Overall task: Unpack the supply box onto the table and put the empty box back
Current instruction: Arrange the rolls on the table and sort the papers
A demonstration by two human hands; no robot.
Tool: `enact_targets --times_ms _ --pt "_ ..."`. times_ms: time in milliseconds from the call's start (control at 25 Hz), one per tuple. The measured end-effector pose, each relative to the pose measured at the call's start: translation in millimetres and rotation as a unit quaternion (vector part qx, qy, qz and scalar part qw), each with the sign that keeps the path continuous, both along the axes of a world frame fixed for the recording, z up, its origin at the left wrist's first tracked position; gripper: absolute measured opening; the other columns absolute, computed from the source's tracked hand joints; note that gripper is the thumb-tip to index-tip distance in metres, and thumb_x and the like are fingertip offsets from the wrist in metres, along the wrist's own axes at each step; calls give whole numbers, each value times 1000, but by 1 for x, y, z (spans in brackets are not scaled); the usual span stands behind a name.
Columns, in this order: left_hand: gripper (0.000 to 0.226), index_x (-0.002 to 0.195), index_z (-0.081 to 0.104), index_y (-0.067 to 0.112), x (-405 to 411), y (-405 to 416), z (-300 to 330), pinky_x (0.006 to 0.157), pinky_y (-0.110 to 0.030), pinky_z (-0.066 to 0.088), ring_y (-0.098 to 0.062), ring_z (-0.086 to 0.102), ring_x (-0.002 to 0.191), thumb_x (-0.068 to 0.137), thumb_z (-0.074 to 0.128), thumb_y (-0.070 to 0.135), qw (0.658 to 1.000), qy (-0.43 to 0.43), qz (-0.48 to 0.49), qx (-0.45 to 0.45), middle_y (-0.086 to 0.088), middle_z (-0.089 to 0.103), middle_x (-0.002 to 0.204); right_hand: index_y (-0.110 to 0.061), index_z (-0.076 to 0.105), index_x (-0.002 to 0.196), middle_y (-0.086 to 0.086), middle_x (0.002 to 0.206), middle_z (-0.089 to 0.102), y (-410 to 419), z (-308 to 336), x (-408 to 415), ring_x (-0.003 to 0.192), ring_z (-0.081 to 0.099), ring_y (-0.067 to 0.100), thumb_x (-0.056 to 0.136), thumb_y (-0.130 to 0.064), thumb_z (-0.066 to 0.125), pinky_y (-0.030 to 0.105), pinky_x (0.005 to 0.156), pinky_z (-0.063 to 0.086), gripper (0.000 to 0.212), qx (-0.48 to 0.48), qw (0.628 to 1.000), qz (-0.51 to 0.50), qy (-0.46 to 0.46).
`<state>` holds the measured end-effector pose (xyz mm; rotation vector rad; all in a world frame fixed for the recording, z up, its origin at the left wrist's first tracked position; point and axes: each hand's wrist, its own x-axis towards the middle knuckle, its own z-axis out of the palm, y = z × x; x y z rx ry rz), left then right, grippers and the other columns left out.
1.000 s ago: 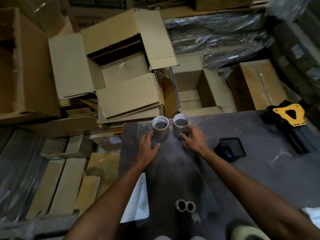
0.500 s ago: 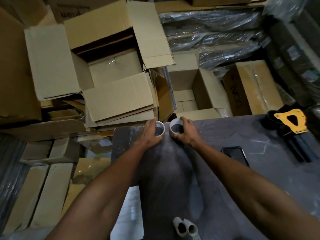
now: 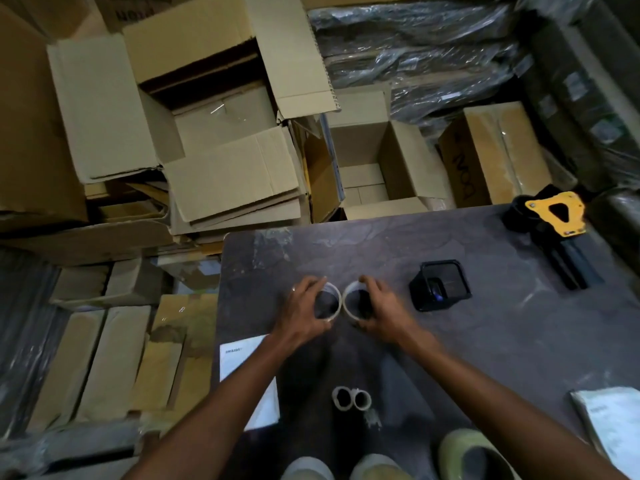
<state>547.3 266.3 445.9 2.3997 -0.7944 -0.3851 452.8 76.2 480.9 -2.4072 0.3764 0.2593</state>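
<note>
hands: left (image 3: 302,310) & right (image 3: 380,309) gripping tape rolls (image 3: 328,302), on table (image 3: 485,327)

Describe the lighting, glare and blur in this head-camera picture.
Head view: dim light; glare on the plastic wrap; left hand and right hand on the tape rolls slightly motion-blurred; wide-angle lens bends the table edges.

Green roll (image 3: 474,455) is cut off below; white packet's (image 3: 613,420) print seems illegible.
</note>
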Motion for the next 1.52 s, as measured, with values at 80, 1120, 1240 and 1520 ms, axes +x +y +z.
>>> enact_targets --times_ms 80,1120,1240,1520 --pt "86 139 51 20 -27 6 -4 104 -29 43 -22 55 118 61 80 43 1000 3 -8 -5 -1 51 130 -6 32 147 18 143 44 1 -3 -29 126 52 31 71 -24 83 20 98 38 93 1 1000 12 10" --pt "64 137 50 25 -182 91 53 80 -25 55 -21 65 99 80 71 6 958 115 226 -137 -1 66 109 -16 49 137 13 128 56 21 12 -175 119 53 32 71 -32 78 36 97 44 74 -5 995 -63 -79" --pt "37 117 64 24 -213 107 51 85 -34 58 -19 68 96 84 74 12 947 111 247 -173 0 70 105 -20 60 125 3 120 64 33 14 -203 110 61 20 75 -36 78 27 94 47 56 46 992 -70 -99" --pt "89 136 45 27 -271 138 33 94 -30 47 -14 57 111 59 84 51 930 166 249 -212 3 58 120 -33 39 143 -5 140 46 95 20 -270 126 49 14 54 -72 79 38 106 45 105 90 996 -15 -21"
